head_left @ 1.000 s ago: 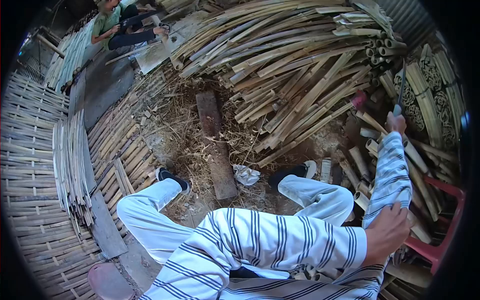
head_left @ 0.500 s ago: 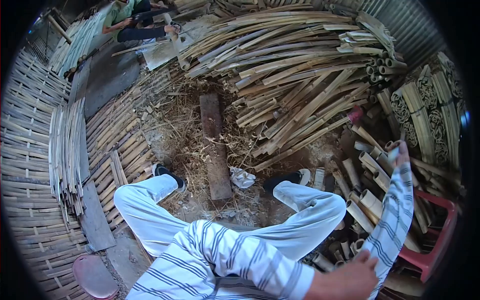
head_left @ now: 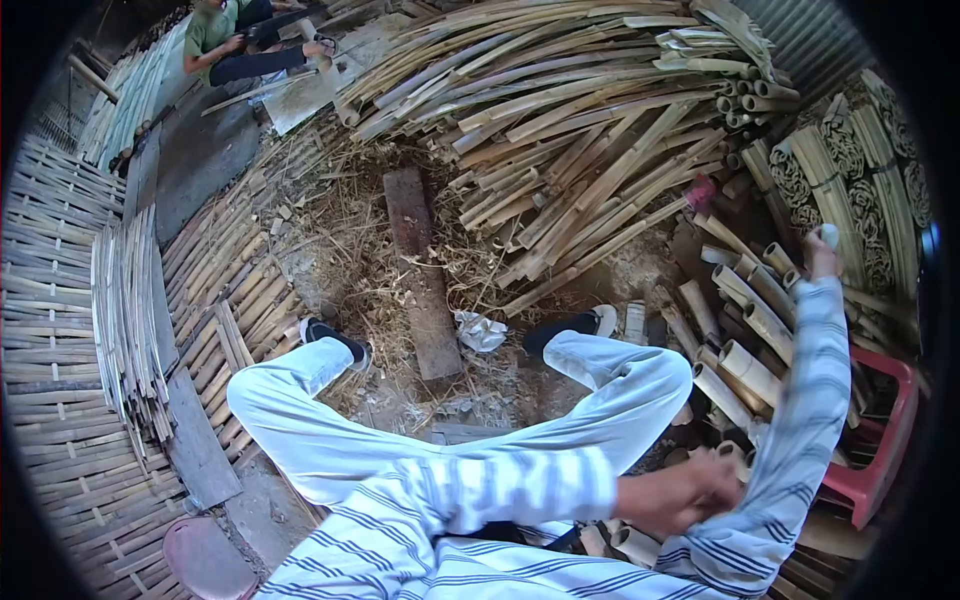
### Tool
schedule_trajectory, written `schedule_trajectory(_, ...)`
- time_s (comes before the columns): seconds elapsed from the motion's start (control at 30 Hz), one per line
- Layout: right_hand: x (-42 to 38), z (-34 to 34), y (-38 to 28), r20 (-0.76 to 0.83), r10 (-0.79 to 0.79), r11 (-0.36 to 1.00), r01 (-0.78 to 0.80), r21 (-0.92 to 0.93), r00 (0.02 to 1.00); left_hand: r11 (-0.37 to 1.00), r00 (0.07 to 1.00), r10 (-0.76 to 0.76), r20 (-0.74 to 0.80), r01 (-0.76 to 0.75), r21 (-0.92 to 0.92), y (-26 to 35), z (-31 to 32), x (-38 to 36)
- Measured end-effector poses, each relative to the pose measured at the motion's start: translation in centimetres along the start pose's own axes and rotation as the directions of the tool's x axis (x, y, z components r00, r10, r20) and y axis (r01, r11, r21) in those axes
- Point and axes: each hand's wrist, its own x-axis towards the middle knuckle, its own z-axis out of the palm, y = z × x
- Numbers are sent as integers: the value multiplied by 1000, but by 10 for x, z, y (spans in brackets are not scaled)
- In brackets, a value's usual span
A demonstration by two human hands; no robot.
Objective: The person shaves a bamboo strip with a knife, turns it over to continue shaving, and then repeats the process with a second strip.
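My right hand (head_left: pixel 824 262) is raised at the far right, above the cut bamboo tubes (head_left: pixel 755 330), its fingers closed round a small pale object (head_left: pixel 829 235) whose kind I cannot tell. My left hand (head_left: pixel 690 490) reaches across my body to the right, close beside the striped right sleeve (head_left: pixel 815 400). Its fingers look bent and are smeared by motion. Between my feet lies a worn wooden plank (head_left: pixel 425 290) strewn with shavings, with a crumpled white plastic bag (head_left: pixel 481 331) to its right.
Long split bamboo strips (head_left: pixel 560 110) are heaped ahead. A red plastic chair (head_left: pixel 890 440) stands at right, near bundled bamboo (head_left: pixel 835 190). Woven bamboo (head_left: pixel 60 330) and thin strips (head_left: pixel 130 330) run along the left. Another person (head_left: pixel 225 45) sits at the upper left.
My right hand has risen and moved outward to the right with the pale object. My left hand has shifted left and up along the right sleeve. The view has tilted slightly.
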Motion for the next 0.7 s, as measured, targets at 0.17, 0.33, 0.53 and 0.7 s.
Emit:
schedule_trajectory(0.17, -9, 4, -29, -163, 86, 996, -82, 33, 983, 960, 941, 80, 329, -162, 230, 48, -37, 10)
schedule_trajectory(0.33, -45, 29, -60, -355, 257, 966, -246, 77, 899, 590, 970, 242, 30, -171, 789, 77, -32, 73)
schedule_trajectory(0.53, -55, 23, -69, -473, 358, 932, -338, 131, 805, 202, 962, 98, 256, -271, 941, 27, 30, 105)
schedule_trajectory(0.7, -49, 7, -63, -343, 245, 966, -260, 2, 907, 502, 914, 315, 256, -389, 772, 22, 64, 82)
